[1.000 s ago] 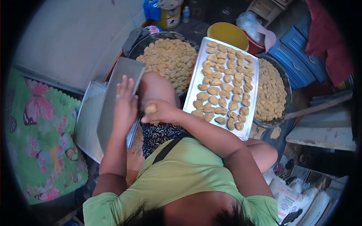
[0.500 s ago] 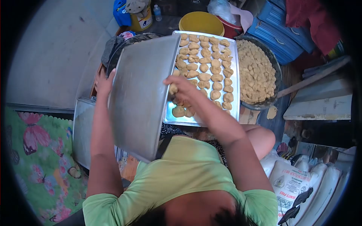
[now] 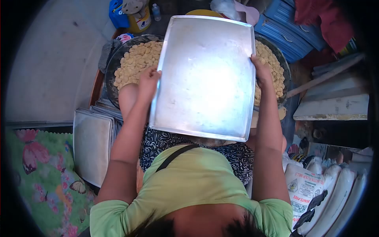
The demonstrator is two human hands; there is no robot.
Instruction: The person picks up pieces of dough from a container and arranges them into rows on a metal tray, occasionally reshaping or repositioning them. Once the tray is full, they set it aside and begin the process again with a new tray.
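Note:
An empty metal tray [image 3: 197, 79] lies face up in front of my torso, above my lap. My left hand [image 3: 150, 82] grips its left edge, fingers closed on the rim. At the opposite side, my right hand [image 3: 261, 71] holds the right edge with the thumb at the rim. Dough pieces [image 3: 136, 59] fill a round dark basin behind my left hand. More dough pieces [image 3: 275, 65] lie in a second basin beyond my right hand, partly covered by the tray. The tray of dough rows seen earlier is hidden or out of sight.
Stacked metal trays [image 3: 92, 142] stand at the left beside a butterfly-print cloth [image 3: 43, 170]. A wooden stick [image 3: 323, 76] slants at the right. Flour sacks [image 3: 304, 189] lie lower right. Blue containers [image 3: 284, 35] and a yellow bucket [image 3: 138, 23] stand at the back.
The empty tray has swung from the left to the centre and lies flatter. My right hand has let go of dough and holds the tray's right edge. The left basin's dough is uncovered.

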